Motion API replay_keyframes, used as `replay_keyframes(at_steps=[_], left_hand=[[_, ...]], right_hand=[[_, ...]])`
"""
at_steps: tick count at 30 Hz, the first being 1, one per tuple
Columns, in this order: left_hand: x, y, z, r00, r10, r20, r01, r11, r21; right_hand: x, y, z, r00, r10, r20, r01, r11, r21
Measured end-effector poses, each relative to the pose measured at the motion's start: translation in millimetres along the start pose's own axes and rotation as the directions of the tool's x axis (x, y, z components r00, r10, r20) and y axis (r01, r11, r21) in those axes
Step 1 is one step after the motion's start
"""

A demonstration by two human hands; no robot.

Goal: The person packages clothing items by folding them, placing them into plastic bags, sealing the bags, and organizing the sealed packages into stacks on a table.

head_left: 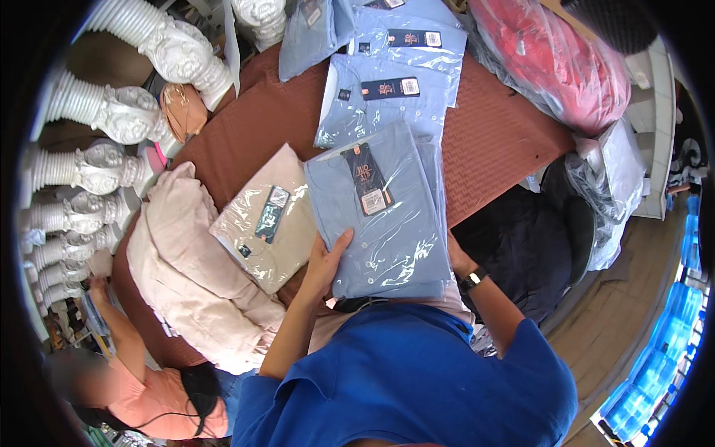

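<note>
A folded grey-blue shirt in a clear plastic bag (395,231), with a dark hang tag and buttons, is held in front of my body. My left hand (328,262) grips its lower left edge, thumb on top and fingers underneath. At the right edge is my right hand (460,257), a watch on its wrist; the pack partly hides its fingers, which close on that side. Another bagged layer shows along the right edge beneath. To the left lies a bagged beige shirt (287,223) with a dark green tag. Beyond are bagged light blue shirts (417,115), overlapping.
A brown textured cloth (253,112) covers the table. Loose pale pink fabric (194,253) is heaped at left, near a brown pouch (183,110). Red bagged goods (555,63) lie far right, above black fabric (514,249). White ornate columns (112,112) and another person (160,398) are left.
</note>
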State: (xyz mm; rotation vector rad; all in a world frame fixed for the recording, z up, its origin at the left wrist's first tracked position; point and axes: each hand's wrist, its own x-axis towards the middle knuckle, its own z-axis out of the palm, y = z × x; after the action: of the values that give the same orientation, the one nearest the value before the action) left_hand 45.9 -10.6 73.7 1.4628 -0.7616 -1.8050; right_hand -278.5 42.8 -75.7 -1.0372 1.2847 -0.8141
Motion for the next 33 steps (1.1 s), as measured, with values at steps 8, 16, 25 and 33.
replay_keyframes(at_steps=[8, 16, 25, 33], left_hand=[[11, 22, 7, 0.981, -0.099, -0.166, 0.117, 0.988, 0.1], [-3, 0, 27, 0.988, 0.043, -0.151, -0.056, 0.995, -0.087], [2, 12, 14, 0.978, 0.149, -0.145, -0.12, 0.975, 0.188], [6, 48, 6, 0.997, -0.073, -0.012, 0.074, 0.984, 0.164]], right_hand=[[10, -128, -1, 0.984, 0.173, 0.029, -0.174, 0.942, 0.287], [22, -166, 25, 0.972, -0.212, 0.106, 0.195, 0.969, 0.151], [182, -215, -76, 0.921, 0.05, -0.386, -0.183, 0.931, -0.315], [225, -216, -46, 0.95, 0.157, -0.268, -0.094, 0.967, 0.235]])
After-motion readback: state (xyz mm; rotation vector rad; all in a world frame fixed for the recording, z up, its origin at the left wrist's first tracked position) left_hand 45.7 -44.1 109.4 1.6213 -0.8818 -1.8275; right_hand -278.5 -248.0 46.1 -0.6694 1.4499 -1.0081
